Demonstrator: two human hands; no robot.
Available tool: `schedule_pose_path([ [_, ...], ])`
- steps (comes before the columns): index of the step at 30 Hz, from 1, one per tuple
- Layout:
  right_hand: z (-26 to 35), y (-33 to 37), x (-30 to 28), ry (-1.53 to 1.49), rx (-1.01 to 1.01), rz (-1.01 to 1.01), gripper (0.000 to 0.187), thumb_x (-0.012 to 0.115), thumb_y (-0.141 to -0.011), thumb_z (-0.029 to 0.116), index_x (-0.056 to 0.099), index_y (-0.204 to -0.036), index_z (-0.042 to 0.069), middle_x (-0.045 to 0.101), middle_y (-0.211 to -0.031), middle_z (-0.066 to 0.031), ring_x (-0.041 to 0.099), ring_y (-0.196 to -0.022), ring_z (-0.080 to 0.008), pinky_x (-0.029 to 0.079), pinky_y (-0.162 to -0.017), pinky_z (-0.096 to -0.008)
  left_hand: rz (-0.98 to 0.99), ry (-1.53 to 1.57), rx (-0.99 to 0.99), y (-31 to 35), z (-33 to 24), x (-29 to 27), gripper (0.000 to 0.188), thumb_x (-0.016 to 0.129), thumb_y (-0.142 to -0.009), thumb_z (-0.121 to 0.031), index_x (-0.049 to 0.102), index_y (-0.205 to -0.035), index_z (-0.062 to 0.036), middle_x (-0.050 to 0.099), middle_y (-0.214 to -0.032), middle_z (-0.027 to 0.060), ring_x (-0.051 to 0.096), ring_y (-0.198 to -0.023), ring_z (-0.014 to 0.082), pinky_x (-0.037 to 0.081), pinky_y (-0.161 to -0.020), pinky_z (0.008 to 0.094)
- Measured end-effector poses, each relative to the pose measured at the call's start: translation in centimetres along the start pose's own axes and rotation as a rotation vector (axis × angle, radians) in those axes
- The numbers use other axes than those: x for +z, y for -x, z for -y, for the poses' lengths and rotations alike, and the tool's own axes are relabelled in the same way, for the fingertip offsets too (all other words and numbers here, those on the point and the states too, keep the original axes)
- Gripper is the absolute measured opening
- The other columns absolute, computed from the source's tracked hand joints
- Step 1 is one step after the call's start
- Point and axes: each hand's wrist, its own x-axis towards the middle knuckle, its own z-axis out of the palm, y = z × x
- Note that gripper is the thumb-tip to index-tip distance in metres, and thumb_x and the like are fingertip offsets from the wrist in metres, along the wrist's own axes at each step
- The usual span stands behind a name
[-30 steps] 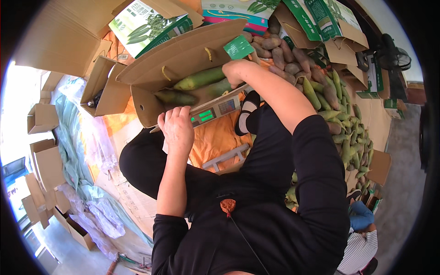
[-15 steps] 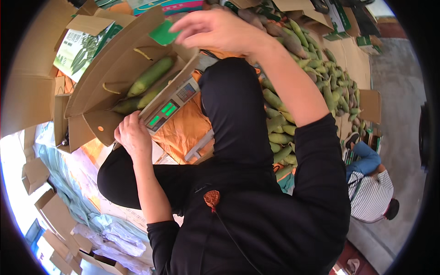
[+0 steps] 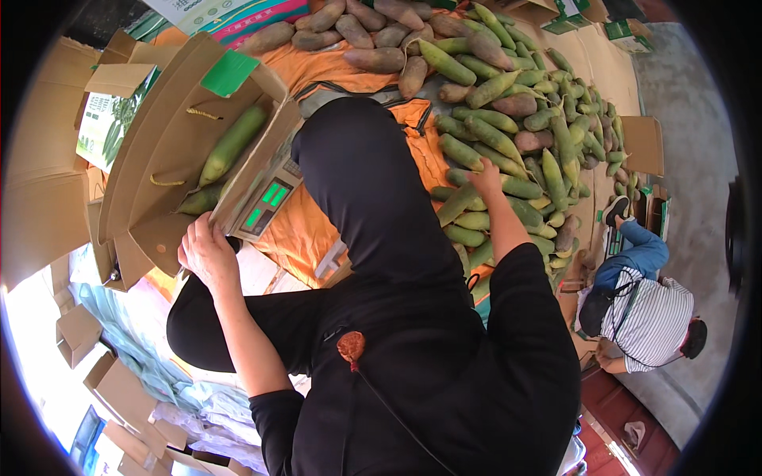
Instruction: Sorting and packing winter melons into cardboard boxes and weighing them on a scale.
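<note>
1. Right hand [image 3: 486, 178] has dropped from above the carton [image 3: 171, 151] to the green gourd heap [image 3: 508, 151], right of the scale [image 3: 266, 202], fingers closing on one.
2. Left hand [image 3: 208, 250] grips the carton's edge.
3. Gourds look firm, heavy (smooth skin); grasp mid-body.

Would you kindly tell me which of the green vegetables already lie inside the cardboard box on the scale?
Two: the long light-green one leaning in the cardboard box, and a darker one below it. All the others lie on the orange sheet.

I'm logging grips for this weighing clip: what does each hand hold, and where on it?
Left hand grips the cardboard box at its lower edge. Right hand rests on a green fruit; a closed grip cannot be told.
</note>
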Motion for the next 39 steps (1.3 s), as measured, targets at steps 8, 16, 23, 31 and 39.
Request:
schedule_pose_path([
  [8,-4.8,0.2,4.6,-0.181,0.155,0.12,0.071,0.081,-0.069,0.029,0.05,-0.13,0.011,0.054,-0.127,-0.0215,0.054,-0.116,-0.0368,0.046,-0.097,-0.0406,0.011,-0.013,0.011,-0.1,0.2,0.3,0.023,0.056,-0.088,-0.018,0.061,-0.11,-0.0122,0.064,-0.104,0.0076,0.058,-0.102,0.0286,0.036,-0.093,0.0442],
  [16,0.0,0.7,2.6,-0.084,-0.007,0.194,0.056,0.081,-0.067,0.025,0.05,-0.111,0.011,0.063,-0.111,-0.0159,0.06,-0.104,-0.0352,0.047,-0.089,-0.0416,0.008,0.081,0.002,0.0,0.1,-0.3,0.026,0.064,-0.081,-0.016,0.065,-0.106,-0.0139,0.064,-0.102,0.0058,0.057,-0.103,0.0261,0.035,-0.098,0.0446],
  [23,4.7,3.4,1.2,-0.002,-0.253,0.229,0.054,0.082,-0.063,0.019,0.051,-0.107,0.01,0.063,-0.106,-0.0151,0.059,-0.101,-0.0355,0.047,-0.084,-0.0435,-0.018,0.209,-0.021,0.5,0.6,-1.4,0.036,0.066,-0.081,-0.014,0.06,-0.117,-0.012,0.061,-0.111,0.0066,0.054,-0.112,0.026,0.027,-0.108,0.05],
  [31,10.4,1.6,-7.7,-0.341,-0.545,-0.213,0.046,0.079,-0.067,0.007,0.057,-0.107,0.006,0.06,-0.107,-0.0121,0.058,-0.103,-0.0288,0.045,-0.092,-0.0375,-0.084,0.289,-0.064,0.9,1.1,-2.6,0.03,0.067,-0.08,-0.013,0.064,-0.11,-0.0116,0.06,-0.11,0.0039,0.053,-0.111,0.0252,0.029,-0.107,0.0525],
  [39,26.0,7.8,-23.9,-0.909,-0.697,-0.357,0.038,0.069,-0.084,0.003,0.053,-0.118,0.004,0.057,-0.112,-0.007,0.055,-0.104,-0.0181,0.045,-0.094,-0.0309,-0.172,0.302,-0.022,0.7,1.0,-3.4,0.017,0.068,-0.079,-0.013,0.069,-0.096,-0.0099,0.06,-0.096,0.0034,0.056,-0.096,0.024,0.037,-0.099,0.0463],
])
